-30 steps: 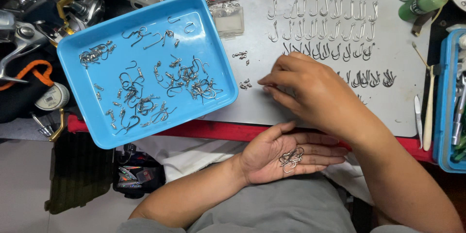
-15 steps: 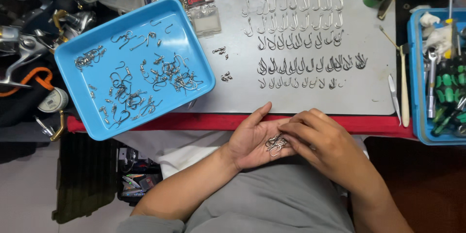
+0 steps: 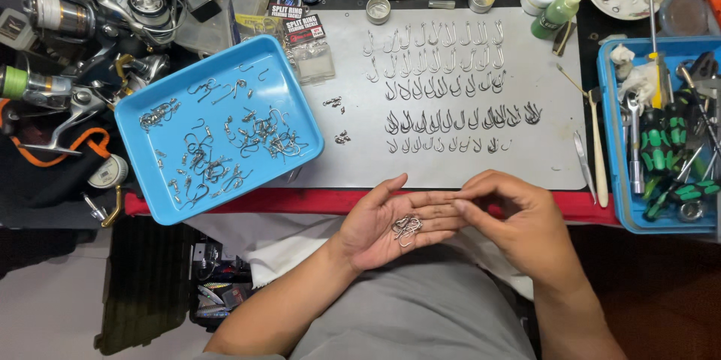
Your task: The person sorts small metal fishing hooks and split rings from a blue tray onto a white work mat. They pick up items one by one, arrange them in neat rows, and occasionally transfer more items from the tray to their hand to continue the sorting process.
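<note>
Here, fish hooks sit cupped in an open palm, below the grey mat.

The left hand (image 3: 390,225) lies palm up, open, cradling a small cluster of hooks (image 3: 406,228); the right hand (image 3: 511,217) has its fingertips pinched together beside that cluster, just below the mat (image 3: 541,142) with sorted hooks in rows.

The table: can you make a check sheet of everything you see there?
Surface: grey mat on a red-edged table.
Job's things: small cluster of hooks in the open left hand; sorted rows of hooks on the mat.
Clutter: blue tray of loose hooks, reels, blue tool bin.
Grippers: right hand, fingers at the left palm.
Cables: nothing seen.
Surroundings: floor below, grey lap.
</note>
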